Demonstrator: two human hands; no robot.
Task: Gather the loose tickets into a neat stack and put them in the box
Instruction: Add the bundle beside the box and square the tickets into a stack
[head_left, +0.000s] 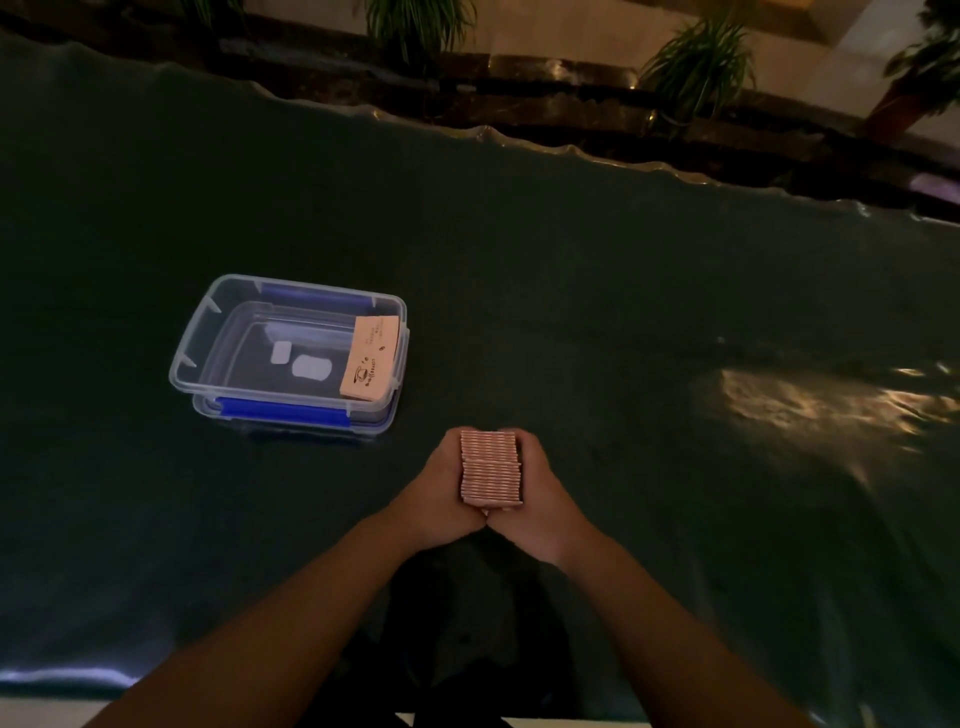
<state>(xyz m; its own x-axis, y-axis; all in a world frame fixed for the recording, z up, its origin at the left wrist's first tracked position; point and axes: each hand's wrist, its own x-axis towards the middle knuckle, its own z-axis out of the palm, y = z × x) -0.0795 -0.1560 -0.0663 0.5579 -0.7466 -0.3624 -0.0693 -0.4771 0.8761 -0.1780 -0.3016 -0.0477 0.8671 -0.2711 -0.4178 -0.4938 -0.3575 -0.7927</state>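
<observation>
- A stack of tickets (491, 467) is being pressed between both hands, the left hand (447, 493) clamped against its left face and the right hand (540, 499) against its right face, with the thumbs meeting at the near end.
- The stack is being held on edge just above the dark table covering (623, 312), low in the middle of the view, so that the striped row of ticket edges is being shown upward.
- Its long axis is being kept running from six o'clock to twelve o'clock, away from the body; a slight step is being seen partway along the row, so the edges are not yet fully flush.
- The tickets are being judged light and thin — stiff enough together, yet likely to slide or fan out if the side pressure is being eased; the safest hold is being judged to be on the two broad faces, with fingertips capping the ends.
- A clear plastic box (218, 332) with blue clips is being seen at about ten o'clock from the hands, near but apart from them.
- One batch of tickets (371, 358) is already being kept inside it, leaning against the right-hand wall, long axis roughly twelve to six.
- Potted plants (696, 62) are being seen beyond the table's far edge, at twelve to two o'clock.
</observation>
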